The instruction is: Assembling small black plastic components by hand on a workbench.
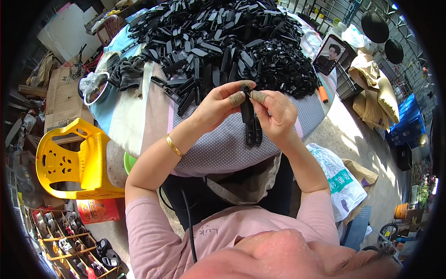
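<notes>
Over the near part of a round cloth-covered table (pixel 218 153), my two hands meet at a long black plastic piece (pixel 247 111). My left hand (pixel 217 105) pinches its upper end between thumb and forefinger, both wrapped in tan coverings. From the other side my right hand (pixel 278 116), its thumb covered too, closes on the same end; any small part between these fingertips is hidden. Below the fingers hangs a slotted black strip (pixel 253 132), and I cannot tell whether it is joined to the piece. A big heap of black plastic parts (pixel 218 42) lies just beyond my hands.
Smaller black parts (pixel 290 65) form the heap's right side, near an orange-handled tool (pixel 323 94) and a propped phone (pixel 330 55). Dark gloves (pixel 126 72) and a bowl with a plastic bag (pixel 98 95) lie at left. A yellow chair (pixel 79 162) stands left of the table.
</notes>
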Tool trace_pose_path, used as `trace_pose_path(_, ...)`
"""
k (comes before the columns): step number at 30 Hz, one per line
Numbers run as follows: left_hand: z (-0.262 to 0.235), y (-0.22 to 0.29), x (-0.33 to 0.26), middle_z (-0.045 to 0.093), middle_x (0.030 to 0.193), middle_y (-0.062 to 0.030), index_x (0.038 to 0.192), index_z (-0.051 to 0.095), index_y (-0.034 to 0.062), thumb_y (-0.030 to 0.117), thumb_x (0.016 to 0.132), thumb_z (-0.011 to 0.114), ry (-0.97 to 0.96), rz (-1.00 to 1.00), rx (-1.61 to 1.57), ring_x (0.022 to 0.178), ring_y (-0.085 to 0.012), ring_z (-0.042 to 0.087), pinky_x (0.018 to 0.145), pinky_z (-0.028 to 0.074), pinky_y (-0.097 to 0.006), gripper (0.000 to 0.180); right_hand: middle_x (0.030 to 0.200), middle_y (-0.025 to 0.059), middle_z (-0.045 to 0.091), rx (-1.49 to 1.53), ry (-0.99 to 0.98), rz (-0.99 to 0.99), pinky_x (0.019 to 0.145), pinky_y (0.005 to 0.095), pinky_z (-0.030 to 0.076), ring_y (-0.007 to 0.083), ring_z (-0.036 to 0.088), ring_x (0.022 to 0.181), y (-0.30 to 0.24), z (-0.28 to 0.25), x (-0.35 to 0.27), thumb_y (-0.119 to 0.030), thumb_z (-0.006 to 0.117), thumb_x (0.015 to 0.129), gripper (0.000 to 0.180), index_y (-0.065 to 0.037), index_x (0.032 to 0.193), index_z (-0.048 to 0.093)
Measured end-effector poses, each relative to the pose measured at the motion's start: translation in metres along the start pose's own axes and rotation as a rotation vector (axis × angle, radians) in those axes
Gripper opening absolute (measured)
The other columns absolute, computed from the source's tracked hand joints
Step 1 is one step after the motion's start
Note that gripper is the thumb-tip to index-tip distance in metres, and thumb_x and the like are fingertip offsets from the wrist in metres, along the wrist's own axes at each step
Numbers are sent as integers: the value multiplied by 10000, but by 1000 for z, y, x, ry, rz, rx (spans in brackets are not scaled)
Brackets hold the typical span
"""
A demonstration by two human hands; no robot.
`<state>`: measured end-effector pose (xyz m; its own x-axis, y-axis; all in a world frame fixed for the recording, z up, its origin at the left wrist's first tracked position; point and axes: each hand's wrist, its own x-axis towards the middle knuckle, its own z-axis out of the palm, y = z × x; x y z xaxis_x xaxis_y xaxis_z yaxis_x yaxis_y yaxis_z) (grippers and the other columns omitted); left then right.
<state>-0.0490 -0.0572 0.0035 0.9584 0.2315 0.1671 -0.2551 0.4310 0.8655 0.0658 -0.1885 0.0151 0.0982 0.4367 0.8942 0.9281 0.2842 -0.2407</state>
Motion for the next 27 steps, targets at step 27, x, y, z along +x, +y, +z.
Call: trace_pose_path(27, -1, -5, -4, 595, 1084, -86, 1210, 507, -23, 98, 891, 553, 32, 30, 165, 969, -147, 584, 852, 488, -276, 344, 978, 149, 556, 46, -241, 83, 662, 305, 487, 252, 574, 764, -17, -10, -10, -122, 705, 729, 262, 62, 888, 609)
